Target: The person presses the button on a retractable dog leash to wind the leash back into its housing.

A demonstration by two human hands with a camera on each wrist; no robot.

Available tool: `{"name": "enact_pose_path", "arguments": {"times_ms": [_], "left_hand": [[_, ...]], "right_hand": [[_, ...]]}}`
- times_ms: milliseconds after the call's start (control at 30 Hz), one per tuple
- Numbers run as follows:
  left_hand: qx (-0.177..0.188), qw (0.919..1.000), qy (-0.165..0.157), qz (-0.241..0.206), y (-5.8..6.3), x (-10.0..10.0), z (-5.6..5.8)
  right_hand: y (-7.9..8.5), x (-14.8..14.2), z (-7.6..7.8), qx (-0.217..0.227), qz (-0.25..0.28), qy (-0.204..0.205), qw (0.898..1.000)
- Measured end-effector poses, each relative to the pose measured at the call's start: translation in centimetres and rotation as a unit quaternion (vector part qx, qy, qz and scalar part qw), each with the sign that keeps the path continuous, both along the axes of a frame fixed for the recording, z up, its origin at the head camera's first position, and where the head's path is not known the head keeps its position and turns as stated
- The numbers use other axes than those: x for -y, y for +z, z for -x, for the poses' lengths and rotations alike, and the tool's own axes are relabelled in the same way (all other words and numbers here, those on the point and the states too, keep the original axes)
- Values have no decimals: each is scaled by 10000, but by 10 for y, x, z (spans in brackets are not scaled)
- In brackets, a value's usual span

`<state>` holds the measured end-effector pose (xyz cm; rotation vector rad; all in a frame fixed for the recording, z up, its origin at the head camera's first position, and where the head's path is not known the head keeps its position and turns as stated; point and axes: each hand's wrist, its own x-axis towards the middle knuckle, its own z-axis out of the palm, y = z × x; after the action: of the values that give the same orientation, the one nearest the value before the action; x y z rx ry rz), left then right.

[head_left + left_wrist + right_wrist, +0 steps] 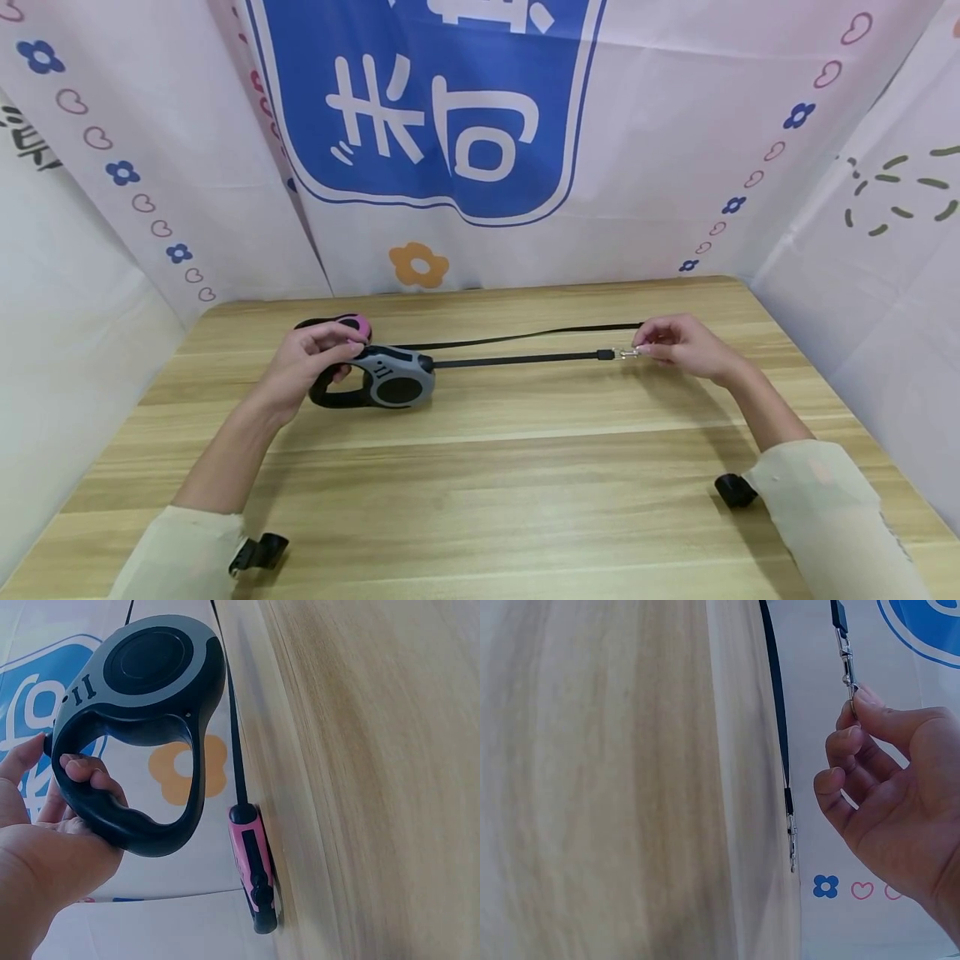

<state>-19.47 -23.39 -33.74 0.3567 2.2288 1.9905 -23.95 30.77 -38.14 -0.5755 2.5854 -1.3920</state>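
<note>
My left hand (300,367) grips the black handle of a grey-and-black retractable dog leash (401,379), with fingers curled through its loop in the left wrist view. From the leash's nose a flat black strap (517,360) stretches right to a silver snap hook (627,353). The thumb and forefinger of my right hand (686,346) pinch the end of that hook, while the other fingers curl loosely below. Both leash body and hook are held up off the table. Behind lies a second retractable leash (251,859), pink and black, partly hidden by my left hand in the head view.
The pink leash's black strap (517,337) runs along the back of the wooden table (480,500), ending in a metal clip (792,840). A white printed cloth (660,167) hangs behind the table's far edge, and more cloth walls the sides.
</note>
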Motion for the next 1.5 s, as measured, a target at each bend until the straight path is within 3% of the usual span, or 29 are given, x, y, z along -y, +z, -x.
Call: {"name": "enact_pose_path", "arguments": {"times_ms": [200, 467, 1500], "left_hand": [[10, 10000, 27, -10, 1, 1, 0], [298, 9994, 145, 62, 2, 0, 0], [-59, 9999, -134, 3, -3, -5, 3]], "right_hand": [[1, 0, 2, 110, 0, 14, 9999], [-1, 2, 3, 123, 52, 105, 9999], [-6, 9, 4, 202, 64, 187, 9996]]}}
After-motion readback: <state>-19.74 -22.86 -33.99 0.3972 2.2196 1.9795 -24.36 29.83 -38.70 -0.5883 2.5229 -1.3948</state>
